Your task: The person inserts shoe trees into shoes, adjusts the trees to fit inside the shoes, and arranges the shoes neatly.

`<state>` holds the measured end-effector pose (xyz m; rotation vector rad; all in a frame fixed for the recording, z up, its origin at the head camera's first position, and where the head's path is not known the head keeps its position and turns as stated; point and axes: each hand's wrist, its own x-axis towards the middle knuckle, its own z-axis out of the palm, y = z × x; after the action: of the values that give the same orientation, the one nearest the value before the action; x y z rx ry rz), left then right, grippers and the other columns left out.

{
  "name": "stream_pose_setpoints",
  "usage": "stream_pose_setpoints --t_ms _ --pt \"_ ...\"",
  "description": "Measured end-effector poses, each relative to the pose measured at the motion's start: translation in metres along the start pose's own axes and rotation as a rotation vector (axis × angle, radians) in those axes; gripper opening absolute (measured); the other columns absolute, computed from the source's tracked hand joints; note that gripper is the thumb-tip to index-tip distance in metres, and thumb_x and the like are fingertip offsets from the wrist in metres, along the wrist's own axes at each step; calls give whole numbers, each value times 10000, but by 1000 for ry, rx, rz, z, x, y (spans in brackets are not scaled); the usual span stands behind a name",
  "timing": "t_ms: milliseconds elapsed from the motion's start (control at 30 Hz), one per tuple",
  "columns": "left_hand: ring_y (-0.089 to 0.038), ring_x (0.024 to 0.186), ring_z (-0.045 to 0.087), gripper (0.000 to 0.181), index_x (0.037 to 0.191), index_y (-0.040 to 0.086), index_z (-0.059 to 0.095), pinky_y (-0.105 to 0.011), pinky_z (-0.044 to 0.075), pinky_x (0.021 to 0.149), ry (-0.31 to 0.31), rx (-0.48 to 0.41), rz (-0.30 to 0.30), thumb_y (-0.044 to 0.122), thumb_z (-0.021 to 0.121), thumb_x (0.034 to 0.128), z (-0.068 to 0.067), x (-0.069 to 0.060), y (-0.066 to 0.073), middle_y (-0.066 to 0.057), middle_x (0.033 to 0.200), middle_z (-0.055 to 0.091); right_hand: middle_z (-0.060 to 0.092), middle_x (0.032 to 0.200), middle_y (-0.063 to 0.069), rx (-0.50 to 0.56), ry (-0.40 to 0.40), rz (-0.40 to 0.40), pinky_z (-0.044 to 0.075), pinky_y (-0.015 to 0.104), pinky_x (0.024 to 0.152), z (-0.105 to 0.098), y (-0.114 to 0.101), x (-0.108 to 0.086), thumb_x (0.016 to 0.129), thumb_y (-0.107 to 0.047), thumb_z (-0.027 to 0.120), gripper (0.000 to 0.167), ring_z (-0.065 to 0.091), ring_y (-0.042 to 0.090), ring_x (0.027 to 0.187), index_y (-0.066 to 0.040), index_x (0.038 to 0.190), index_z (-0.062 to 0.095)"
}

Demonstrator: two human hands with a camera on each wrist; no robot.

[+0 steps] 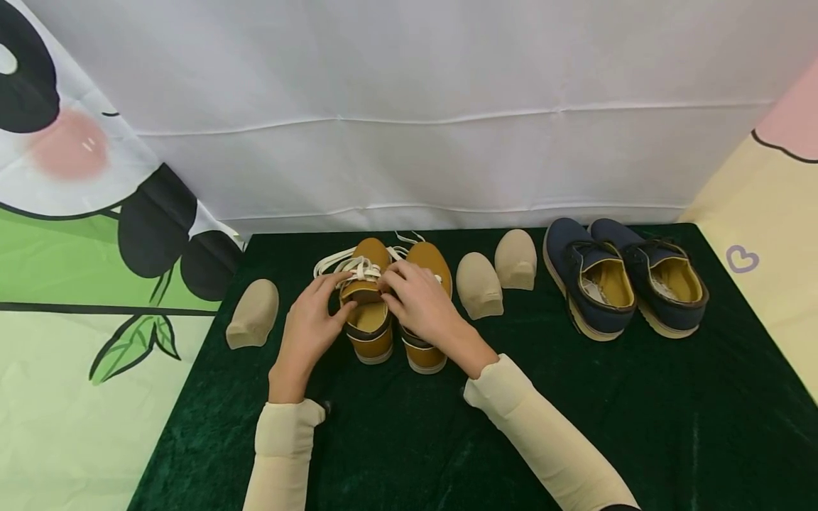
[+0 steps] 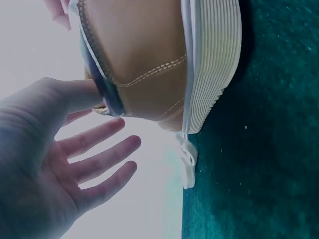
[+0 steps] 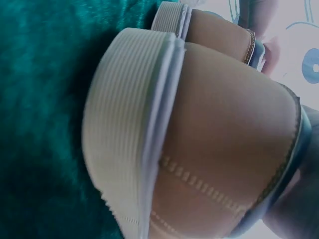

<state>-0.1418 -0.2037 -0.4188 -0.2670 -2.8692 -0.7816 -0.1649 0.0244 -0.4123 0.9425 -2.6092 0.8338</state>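
- The left brown shoe [image 1: 368, 317] stands at the far edge of the table [image 1: 396, 440], left of its middle; its toe points to this edge, its heel to the person, and its long axis runs nearly straight between.
- The left hand [image 1: 313, 319] has its thumb on the shoe's collar; three fingers stretch loosely, but I cannot tell whether thumb and index finger pinch something.
- The right hand [image 1: 424, 301] bends its fingers at the opening's other side; I cannot tell what they grasp. In the right wrist view it is mostly behind a shoe.
- This hand hides the middle of the right brown shoe [image 1: 427, 356], just beside and pointing likewise.
- White laces [image 1: 363, 268] are partly covered by fingers.
- One beige insert [image 1: 253, 312] lies toward the left edge; two inserts [image 1: 479, 285] limit the right side.
- Green cloth stretches from the heels toward the near edge, which is cut off.
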Motion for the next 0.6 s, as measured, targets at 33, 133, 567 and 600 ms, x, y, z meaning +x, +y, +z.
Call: stream_pose_setpoints --t_ms 33,133,567,600 --pt "-373 1271 616 533 1454 187 575 -596 523 988 3 4 -4 250 767 962 -1 -1 0 -130 1448 594 655 1257 53 0 2 -1 516 474 941 -1 1 -2 1001 -172 713 123 644 266 1114 -165 1123 717" --pt "-376 1281 610 530 1466 198 564 -600 519 995 5 12 -16 251 753 973 -4 -6 0 -131 1452 590 645 1263 31 -2 1 0 505 475 981 -2 4 -7 1010 -186 702 142 625 260 1158 -183 1152 710" --pt "-401 1301 582 453 1428 139 581 -624 481 1059 90 67 -59 177 713 996 -14 -18 -19 -166 1442 593 638 1298 18 -5 26 -4 465 463 1097 -9 12 -28 998 -177 715 139 587 241 1249 -190 1137 716" --pt "-399 1297 584 445 1423 136 584 -621 483 1058 98 73 -68 172 709 998 -14 -18 -20 -165 1439 595 635 1303 20 -6 25 -1 462 465 1104 -9 13 -30 995 -179 721 137 583 244 1259 -190 1131 714"
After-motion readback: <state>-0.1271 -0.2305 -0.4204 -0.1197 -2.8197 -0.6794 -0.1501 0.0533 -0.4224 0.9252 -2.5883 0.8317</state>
